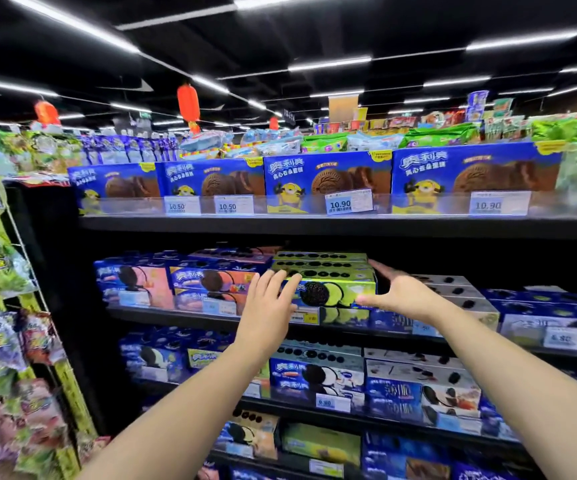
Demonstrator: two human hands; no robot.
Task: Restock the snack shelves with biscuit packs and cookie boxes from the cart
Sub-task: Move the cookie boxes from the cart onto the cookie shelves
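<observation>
Two bare forearms reach up from the bottom edge, elbows cut off, toward a stack of green cookie boxes (pixel 325 275) on the second shelf (pixel 190 315) down. The left hand (pixel 269 306) is spread flat, fingers splayed over the front left corner of the stack; whether the fingertips press the cardboard or hover just off it is hard to tell. The right hand (pixel 396 293) is open too, thumb low by the front face, fingers stretched along the right side of the stack. Neither hand grips anything.

Left of the left hand sit pink-and-blue cookie boxes (pixel 176 282); right of the right hand, pale boxes (pixel 460 296) whose print is blurred. Below the wrists run two more black shelves of blue boxes, their price tags (pixel 334 403) mostly unreadable. Far left, hanging snack bags (pixel 6 265) smear into a blur at the lens edge.

Above the hands, a row of large blue boxes (pixel 325 181) stands behind a clear rail tagged 10.50 and 10.90. Beyond, red lanterns (pixel 188 102) hang under a black ceiling with strip lights (pixel 328 64).
</observation>
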